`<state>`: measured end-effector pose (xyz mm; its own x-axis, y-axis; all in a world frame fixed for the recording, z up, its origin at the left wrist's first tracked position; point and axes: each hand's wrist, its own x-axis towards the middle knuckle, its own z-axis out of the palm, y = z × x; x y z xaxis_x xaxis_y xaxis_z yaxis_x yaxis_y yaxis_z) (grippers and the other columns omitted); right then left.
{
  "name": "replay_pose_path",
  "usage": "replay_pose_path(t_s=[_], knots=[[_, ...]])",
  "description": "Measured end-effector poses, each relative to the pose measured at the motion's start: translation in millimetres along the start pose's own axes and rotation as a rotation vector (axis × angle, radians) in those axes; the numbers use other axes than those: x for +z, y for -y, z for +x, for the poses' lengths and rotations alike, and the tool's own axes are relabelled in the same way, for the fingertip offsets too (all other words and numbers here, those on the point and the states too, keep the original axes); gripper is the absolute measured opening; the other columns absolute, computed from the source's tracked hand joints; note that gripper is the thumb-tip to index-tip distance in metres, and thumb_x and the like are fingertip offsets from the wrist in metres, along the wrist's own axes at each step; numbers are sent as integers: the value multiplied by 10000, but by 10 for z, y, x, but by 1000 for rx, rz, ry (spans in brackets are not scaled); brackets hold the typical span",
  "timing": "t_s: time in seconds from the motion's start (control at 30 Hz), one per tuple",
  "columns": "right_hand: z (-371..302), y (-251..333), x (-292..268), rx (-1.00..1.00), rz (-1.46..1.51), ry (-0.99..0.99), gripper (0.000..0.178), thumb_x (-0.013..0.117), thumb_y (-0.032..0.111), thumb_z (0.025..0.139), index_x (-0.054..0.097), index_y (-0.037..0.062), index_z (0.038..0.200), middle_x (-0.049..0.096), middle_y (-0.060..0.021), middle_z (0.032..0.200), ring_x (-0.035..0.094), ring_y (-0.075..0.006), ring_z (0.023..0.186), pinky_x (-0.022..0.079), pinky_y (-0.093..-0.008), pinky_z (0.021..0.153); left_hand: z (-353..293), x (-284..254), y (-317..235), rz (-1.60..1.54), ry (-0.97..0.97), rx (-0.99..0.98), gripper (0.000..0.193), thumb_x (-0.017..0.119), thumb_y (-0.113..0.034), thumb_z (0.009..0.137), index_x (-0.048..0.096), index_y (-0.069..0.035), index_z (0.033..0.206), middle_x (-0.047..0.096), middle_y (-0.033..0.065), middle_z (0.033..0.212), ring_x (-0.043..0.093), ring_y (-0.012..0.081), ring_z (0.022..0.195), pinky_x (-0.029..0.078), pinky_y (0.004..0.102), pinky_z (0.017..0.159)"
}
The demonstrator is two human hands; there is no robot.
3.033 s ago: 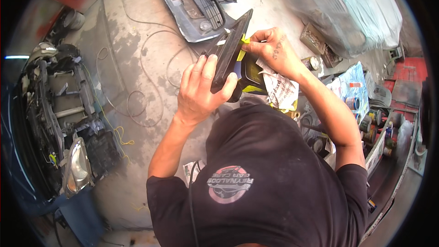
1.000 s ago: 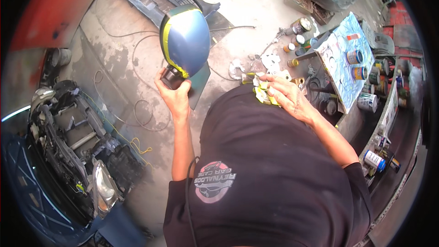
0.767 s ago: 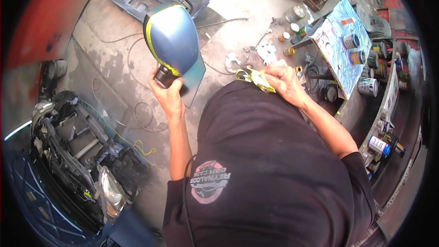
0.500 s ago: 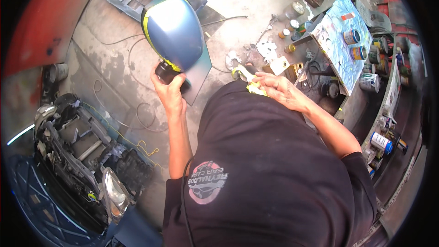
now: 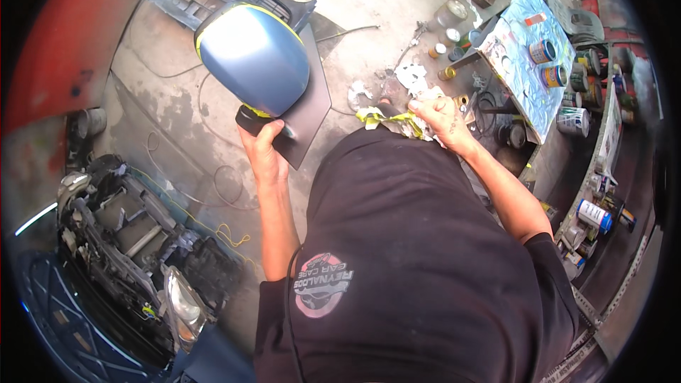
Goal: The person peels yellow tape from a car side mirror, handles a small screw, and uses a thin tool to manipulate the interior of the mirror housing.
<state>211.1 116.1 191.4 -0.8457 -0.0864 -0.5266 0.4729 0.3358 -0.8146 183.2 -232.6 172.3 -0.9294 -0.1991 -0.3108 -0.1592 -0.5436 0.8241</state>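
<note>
Upright-ish and leaning, a blue side mirror (image 5: pixel 255 60) edged with yellow tape sits beyond the left hand (image 5: pixel 264 150), whose fingers are closed around its black base (image 5: pixel 250 120). Its long axis slopes from upper left down to the right. Well apart, on the right, the right hand (image 5: pixel 441 119) has its fingers pinched on crumpled masking (image 5: pixel 411 126), which trails leftward toward the mirror without touching it, just beyond the dark shirt (image 5: pixel 418 241). The left hand is nearer the mirror.
</note>
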Motion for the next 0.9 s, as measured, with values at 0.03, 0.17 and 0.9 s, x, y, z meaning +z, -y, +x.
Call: replay_pose_path(t_s=[0.03, 0.17, 0.9], knots=[[18, 72, 31, -59, -16, 14, 441, 635, 324, 987, 569, 26, 669, 553, 17, 695, 481, -91, 662, 366, -320, 590, -10, 30, -20, -47, 19, -30, 572, 639, 93, 773, 519, -45, 1315, 601, 71, 1179, 612, 212, 1082, 528, 357, 953], [44, 268, 313, -188, -4, 241, 373, 615, 263, 964, 547, 35, 677, 500, 37, 640, 408, -73, 601, 341, -318, 542, 145, -13, 134, -217, 73, -187, 529, 633, 67, 786, 575, -43, 1300, 626, 69, 1188, 613, 236, 1130, 528, 391, 996], [647, 723, 895, -928, -240, -264, 325, 549, 273, 1043, 611, -6, 1197, 534, -261, 1258, 542, -439, 1156, 464, -481, 969, -106, 701, 253, -576, 313, -371, 566, 617, -269, 785, 609, -72, 1316, 665, 146, 1261, 613, 311, 1187, 419, 655, 1088]])
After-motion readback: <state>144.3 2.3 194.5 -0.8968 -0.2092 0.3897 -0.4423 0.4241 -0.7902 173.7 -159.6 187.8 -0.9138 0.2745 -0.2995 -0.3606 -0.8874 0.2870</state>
